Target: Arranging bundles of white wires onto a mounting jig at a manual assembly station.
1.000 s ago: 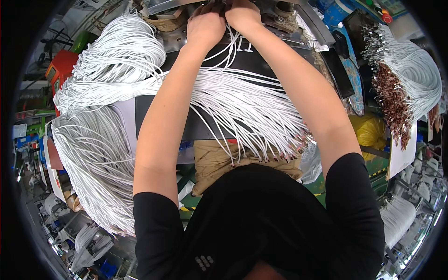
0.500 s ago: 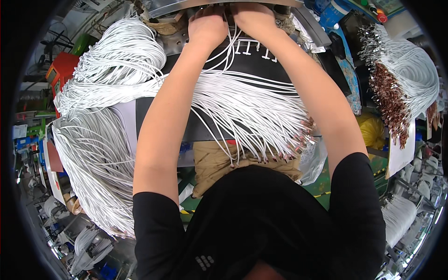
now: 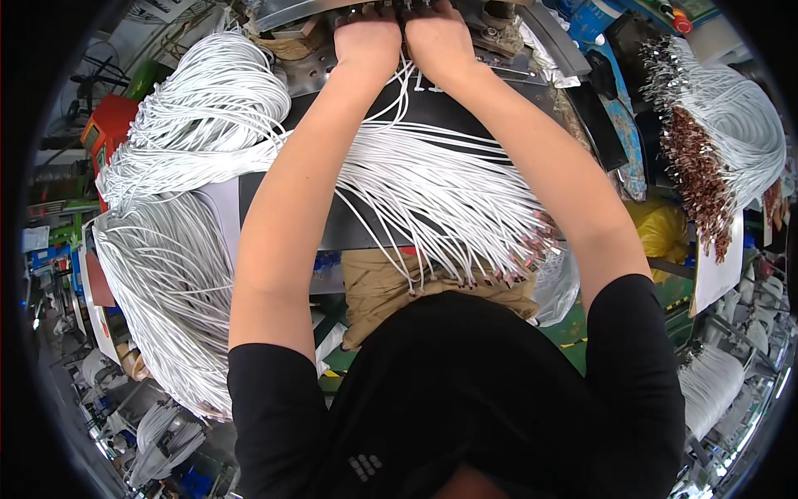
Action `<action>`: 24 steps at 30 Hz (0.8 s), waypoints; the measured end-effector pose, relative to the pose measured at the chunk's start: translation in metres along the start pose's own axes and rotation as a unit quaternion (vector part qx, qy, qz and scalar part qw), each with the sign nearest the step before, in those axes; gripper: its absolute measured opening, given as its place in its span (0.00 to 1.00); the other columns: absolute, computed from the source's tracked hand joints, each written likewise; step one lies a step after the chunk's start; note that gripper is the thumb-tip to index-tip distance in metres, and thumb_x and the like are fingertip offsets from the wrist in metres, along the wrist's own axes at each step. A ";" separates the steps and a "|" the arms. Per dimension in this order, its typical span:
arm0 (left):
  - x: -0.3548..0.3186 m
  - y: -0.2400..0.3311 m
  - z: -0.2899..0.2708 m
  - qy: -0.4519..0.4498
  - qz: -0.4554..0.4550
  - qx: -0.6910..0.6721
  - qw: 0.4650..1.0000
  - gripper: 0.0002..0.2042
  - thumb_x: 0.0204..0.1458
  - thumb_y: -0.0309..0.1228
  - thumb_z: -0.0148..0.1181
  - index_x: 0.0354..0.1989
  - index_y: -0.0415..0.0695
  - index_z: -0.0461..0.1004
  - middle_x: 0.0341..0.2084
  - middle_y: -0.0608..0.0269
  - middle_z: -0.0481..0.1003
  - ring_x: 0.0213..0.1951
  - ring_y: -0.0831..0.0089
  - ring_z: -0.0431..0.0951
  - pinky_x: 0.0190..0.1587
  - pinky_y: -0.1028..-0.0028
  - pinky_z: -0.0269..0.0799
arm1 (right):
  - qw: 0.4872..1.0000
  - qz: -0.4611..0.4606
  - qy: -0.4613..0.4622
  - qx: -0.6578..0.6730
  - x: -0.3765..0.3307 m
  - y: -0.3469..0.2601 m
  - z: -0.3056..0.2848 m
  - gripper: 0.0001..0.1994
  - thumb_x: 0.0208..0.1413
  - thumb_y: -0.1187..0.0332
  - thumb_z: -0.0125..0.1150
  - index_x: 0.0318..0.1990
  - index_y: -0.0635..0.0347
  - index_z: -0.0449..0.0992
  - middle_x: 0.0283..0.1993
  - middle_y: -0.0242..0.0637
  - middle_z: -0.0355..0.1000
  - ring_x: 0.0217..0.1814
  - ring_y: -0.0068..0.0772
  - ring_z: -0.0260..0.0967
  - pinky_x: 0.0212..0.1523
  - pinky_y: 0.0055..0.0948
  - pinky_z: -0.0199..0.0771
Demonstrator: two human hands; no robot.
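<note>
Workshop clutter rings your station, and a black mat lies below your hands, toward 12 o'clock. Both hands reach up there, side by side and knuckles up, at the metal machine. Your left hand and right hand have their fingertips mostly hidden at its edge, so I cannot tell whether either grips anything. Several loose white cables run down between your wrists toward the mat. Under your forearms, a fanned white cable bundle crosses the centre, its reddish ends pointing to 3 o'clock, above a brown cloth. Another coiled bundle sits at 10 o'clock, a draped bundle at 9, and a brown-tipped bundle at 2, above a yellow bag.
</note>
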State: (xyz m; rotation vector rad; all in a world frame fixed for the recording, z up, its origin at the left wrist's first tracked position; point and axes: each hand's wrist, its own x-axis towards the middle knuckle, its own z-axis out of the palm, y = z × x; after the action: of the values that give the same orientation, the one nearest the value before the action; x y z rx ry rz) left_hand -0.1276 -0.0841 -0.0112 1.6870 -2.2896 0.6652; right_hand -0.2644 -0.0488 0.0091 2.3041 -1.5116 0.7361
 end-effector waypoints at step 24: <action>-0.014 0.009 -0.024 0.018 -0.056 -0.098 0.993 0.27 0.56 0.38 0.51 0.67 0.49 0.64 0.66 0.58 0.64 0.68 0.57 0.60 0.64 0.51 0.58 | 0.994 -0.049 -0.042 0.094 -0.004 0.021 -0.034 0.25 0.60 0.53 0.51 0.54 0.65 0.75 0.58 0.52 0.71 0.66 0.51 0.63 0.68 0.45 0.58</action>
State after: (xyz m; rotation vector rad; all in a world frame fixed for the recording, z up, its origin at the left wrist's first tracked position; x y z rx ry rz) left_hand -0.1340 -0.0587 0.0019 1.6818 -2.1386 0.4271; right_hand -0.2934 -0.0376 0.0340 2.5569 -1.4057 0.7940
